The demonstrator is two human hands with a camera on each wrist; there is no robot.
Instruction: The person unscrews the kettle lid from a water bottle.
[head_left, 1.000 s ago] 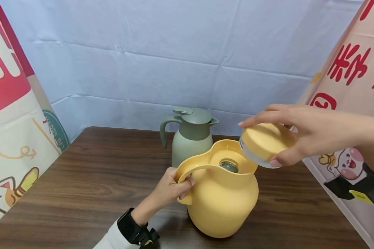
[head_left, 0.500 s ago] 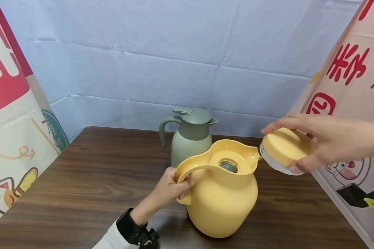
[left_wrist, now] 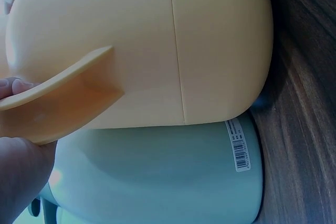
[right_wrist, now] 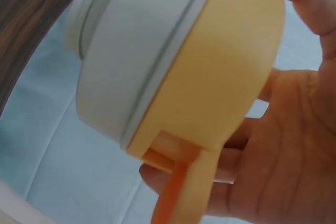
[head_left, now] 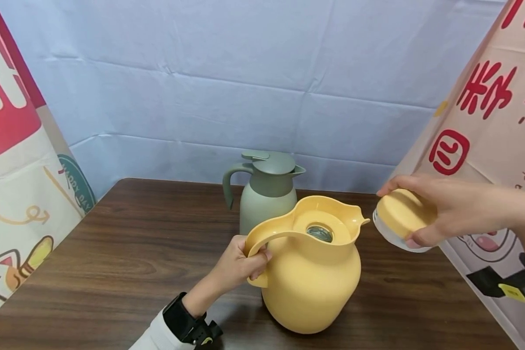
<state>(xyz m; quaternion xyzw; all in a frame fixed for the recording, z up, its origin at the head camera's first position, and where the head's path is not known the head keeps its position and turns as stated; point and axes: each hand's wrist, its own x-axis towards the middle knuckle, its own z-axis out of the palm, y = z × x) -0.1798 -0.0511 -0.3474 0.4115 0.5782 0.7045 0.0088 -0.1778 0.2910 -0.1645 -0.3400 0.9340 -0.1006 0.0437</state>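
Note:
A yellow jug (head_left: 311,282) stands open-topped on the dark wooden table (head_left: 113,262), its round mouth showing. My left hand (head_left: 240,265) grips its curved handle (head_left: 267,239); the left wrist view shows the jug's body (left_wrist: 157,40) and handle (left_wrist: 63,98) close up. My right hand (head_left: 437,209) holds the jug's yellow lid (head_left: 400,218) with a white underside in the air, to the right of the spout and clear of it. Close up in the right wrist view, the lid (right_wrist: 210,72) sits between fingers and thumb.
A green jug (head_left: 269,192) with its lid on stands just behind the yellow one, also seen as the pale green body (left_wrist: 157,177). Printed cloth panels hang at the left (head_left: 17,146) and right (head_left: 485,121), and a pale blue backdrop behind.
My right hand has carried the lid from over the jug's mouth to the right and slightly down, past the spout. The left hand and the jug have stayed put.

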